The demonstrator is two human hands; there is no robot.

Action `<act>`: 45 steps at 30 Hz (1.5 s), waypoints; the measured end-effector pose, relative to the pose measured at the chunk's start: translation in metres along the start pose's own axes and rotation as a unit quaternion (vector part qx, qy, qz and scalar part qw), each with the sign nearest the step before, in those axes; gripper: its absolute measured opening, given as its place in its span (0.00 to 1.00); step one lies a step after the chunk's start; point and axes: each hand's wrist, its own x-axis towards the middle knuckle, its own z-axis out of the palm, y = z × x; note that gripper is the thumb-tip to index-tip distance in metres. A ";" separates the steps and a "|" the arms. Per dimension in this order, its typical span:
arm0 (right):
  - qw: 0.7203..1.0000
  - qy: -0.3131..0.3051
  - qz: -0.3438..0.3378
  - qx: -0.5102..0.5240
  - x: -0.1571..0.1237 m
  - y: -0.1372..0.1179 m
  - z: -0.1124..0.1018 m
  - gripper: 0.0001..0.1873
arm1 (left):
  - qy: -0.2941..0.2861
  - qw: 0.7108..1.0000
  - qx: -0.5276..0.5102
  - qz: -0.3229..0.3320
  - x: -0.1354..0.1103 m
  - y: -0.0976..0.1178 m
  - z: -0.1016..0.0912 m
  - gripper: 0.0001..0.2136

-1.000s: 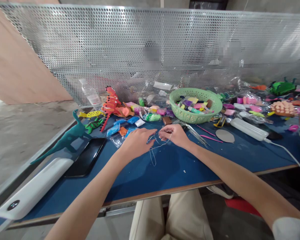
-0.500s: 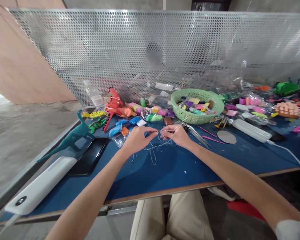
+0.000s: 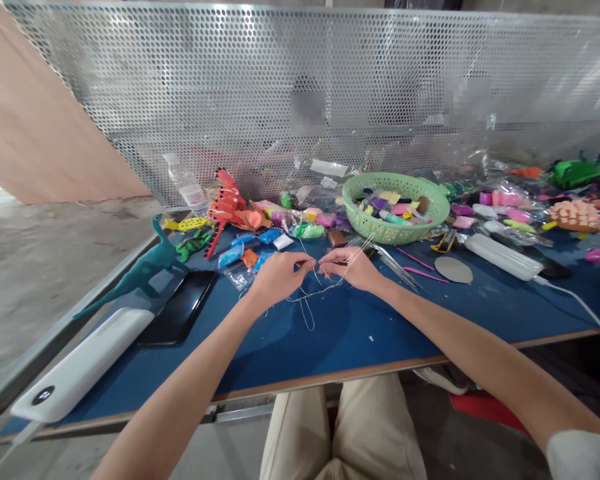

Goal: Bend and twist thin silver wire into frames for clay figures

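Over the middle of the blue table (image 3: 300,363), my left hand (image 3: 279,275) and my right hand (image 3: 353,268) meet fingertip to fingertip. Both pinch a thin, silvery bent wire (image 3: 307,313), part of it twisted and part in loose loops that hang below the fingers. Two straight wire ends stick up past my right hand. The exact spot where the fingertips grip is partly hidden. Beyond my left hand lie small blue clay packets (image 3: 231,255) and an orange one (image 3: 250,258). More straight wires (image 3: 393,267) rest to the right of my right hand.
A green basket (image 3: 395,233) of coloured packets stands behind the hands. Leftward are a teal dinosaur figure (image 3: 147,260), a black phone (image 3: 180,310) and a white power bank (image 3: 87,363). Another power bank (image 3: 503,257) and pink tools (image 3: 425,274) lie right. A perforated metal screen (image 3: 260,80) closes the back.
The fingertips have shifted slightly on the wire, and a thin wire end now points up above my left hand. The camera view has tilted a little downward.
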 end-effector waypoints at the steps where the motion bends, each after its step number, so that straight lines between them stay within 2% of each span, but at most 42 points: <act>1: 1.000 -0.003 -0.003 -0.008 0.000 -0.001 0.000 0.15 | 0.009 1.000 -0.014 -0.005 0.000 -0.001 0.001 0.12; 4: 0.999 -0.003 -0.028 -0.038 -0.002 -0.005 0.000 0.14 | 0.036 0.996 -0.082 -0.015 0.001 -0.002 0.003 0.09; 7: 0.995 0.003 -0.062 -0.077 -0.005 -0.011 0.000 0.13 | 0.037 0.988 -0.147 -0.009 0.002 -0.004 0.002 0.08; 13: 0.985 0.012 -0.127 -0.114 -0.011 -0.016 -0.001 0.10 | 0.001 0.979 -0.204 -0.028 0.002 -0.006 -0.002 0.12; 17: 0.982 0.013 -0.146 -0.121 -0.014 -0.019 0.003 0.10 | 0.001 0.973 -0.228 -0.032 0.002 -0.009 0.000 0.17; 22: 0.991 0.021 -0.106 -0.073 -0.012 -0.021 0.005 0.09 | 0.000 0.975 -0.220 -0.026 0.003 -0.007 -0.005 0.14; 27: 0.997 0.045 -0.028 0.058 -0.004 -0.011 0.003 0.11 | 0.104 0.974 -0.203 0.001 0.003 -0.005 -0.025 0.11; 29: 0.993 0.062 -0.009 0.096 -0.001 -0.006 0.001 0.13 | 0.112 0.974 -0.196 0.019 0.003 -0.008 -0.031 0.11; 33: 0.987 0.092 0.011 0.134 0.004 -0.001 -0.003 0.13 | 0.140 0.988 -0.062 0.034 0.006 -0.024 -0.032 0.12; 36: 0.967 0.102 0.045 0.230 0.006 -0.002 -0.008 0.13 | 0.160 0.985 0.009 0.061 0.009 -0.034 -0.023 0.12; 41: 0.904 0.095 0.140 0.392 0.006 -0.011 -0.007 0.15 | 0.197 0.965 -0.120 0.124 0.010 -0.021 -0.001 0.14; 43: 0.890 0.093 0.160 0.416 0.004 -0.017 -0.002 0.15 | 0.215 0.956 -0.169 0.106 0.010 -0.011 0.009 0.14; 45: 0.888 0.082 0.164 0.422 0.002 -0.021 0.004 0.14 | 0.217 0.946 -0.232 0.069 0.011 -0.005 0.017 0.16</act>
